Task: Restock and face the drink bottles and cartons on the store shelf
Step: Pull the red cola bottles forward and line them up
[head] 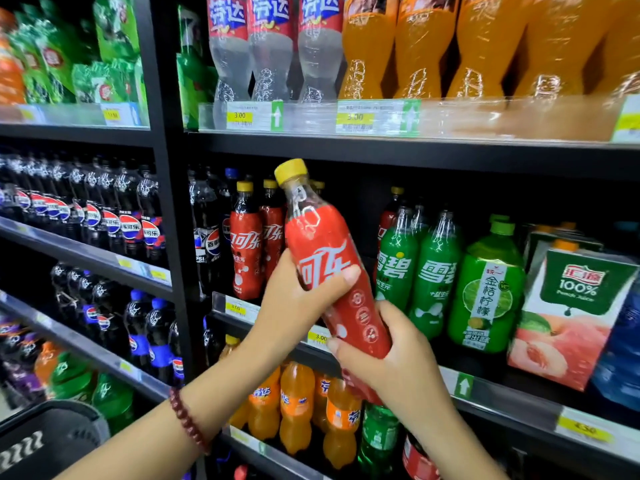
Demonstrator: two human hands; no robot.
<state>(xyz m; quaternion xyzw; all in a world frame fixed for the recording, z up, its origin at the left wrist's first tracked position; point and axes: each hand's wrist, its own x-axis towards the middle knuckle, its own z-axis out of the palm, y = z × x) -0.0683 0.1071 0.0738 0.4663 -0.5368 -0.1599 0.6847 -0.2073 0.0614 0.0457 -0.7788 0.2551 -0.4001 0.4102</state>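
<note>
In the head view, the left hand (pixel 298 299) gripped the middle of the red cola bottle (pixel 332 271) and the right hand (pixel 388 358) gripped its base, holding it tilted before the shelf gap right of the standing cola bottles (pixel 246 244), probably to slot it there label-forward.

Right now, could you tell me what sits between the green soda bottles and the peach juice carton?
In the head view, one round green lime drink bottle stands between them.
</note>
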